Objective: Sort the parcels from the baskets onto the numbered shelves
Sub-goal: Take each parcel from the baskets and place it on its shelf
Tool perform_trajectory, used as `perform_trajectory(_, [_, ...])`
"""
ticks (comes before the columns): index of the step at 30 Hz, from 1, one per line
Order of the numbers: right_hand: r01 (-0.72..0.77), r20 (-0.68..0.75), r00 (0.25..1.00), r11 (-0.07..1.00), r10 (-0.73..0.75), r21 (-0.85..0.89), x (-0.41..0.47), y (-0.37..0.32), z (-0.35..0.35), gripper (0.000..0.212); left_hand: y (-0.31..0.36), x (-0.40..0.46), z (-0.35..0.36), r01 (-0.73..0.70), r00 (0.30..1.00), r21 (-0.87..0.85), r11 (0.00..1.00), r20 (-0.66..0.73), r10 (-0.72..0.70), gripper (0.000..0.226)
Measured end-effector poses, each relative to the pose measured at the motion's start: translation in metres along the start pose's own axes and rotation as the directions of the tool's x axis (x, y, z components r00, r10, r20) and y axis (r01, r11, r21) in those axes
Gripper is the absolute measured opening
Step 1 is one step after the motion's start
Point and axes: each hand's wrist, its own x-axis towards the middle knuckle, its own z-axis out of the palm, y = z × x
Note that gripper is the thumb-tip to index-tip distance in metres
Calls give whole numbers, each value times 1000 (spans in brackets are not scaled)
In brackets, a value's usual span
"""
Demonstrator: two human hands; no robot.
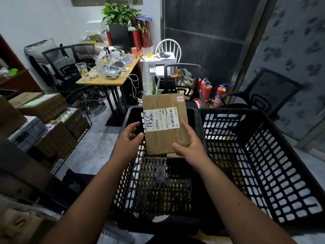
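Observation:
A flat brown cardboard parcel with a white label marked "3321" is held above the left black plastic basket. My right hand grips its lower right corner, thumb on top. At the parcel's left edge my left hand has loosely curled fingers, and its thumb touches the edge. A second black basket stands to the right. Both baskets show bare mesh floors.
A wire shelf at the left holds several cardboard boxes. Behind the baskets stand a cluttered wooden desk, black office chairs, a white printer stand and red fire extinguishers. A dark wall runs along the right.

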Motion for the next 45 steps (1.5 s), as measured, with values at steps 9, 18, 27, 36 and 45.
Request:
perform_trajectory(9, [9,-23,1000,1000,-9,-17,-9,-2,3,91,-12,4,-6,-165,984,557,814,36,174,66])
perform_trajectory(18, [7,104,994,1000,-9,16,-2,-2,-26,89,4,-20,20,-74,989,563,823,-66,134,66])
perform_trajectory(27, [25,401,914,996,-60,90,9,-13,-75,88,44,-92,61,143,917,435,889,-396,46,69])
perform_trajectory(36, [151,699,694,984,-171,90,-32,-26,-78,87,97,-212,92,304,744,319,898,-669,-14,69])
perform_trajectory(45, [307,852,437,938,-287,159,-103,-63,-60,88,130,-328,89,552,437,202,809,-896,-74,73])
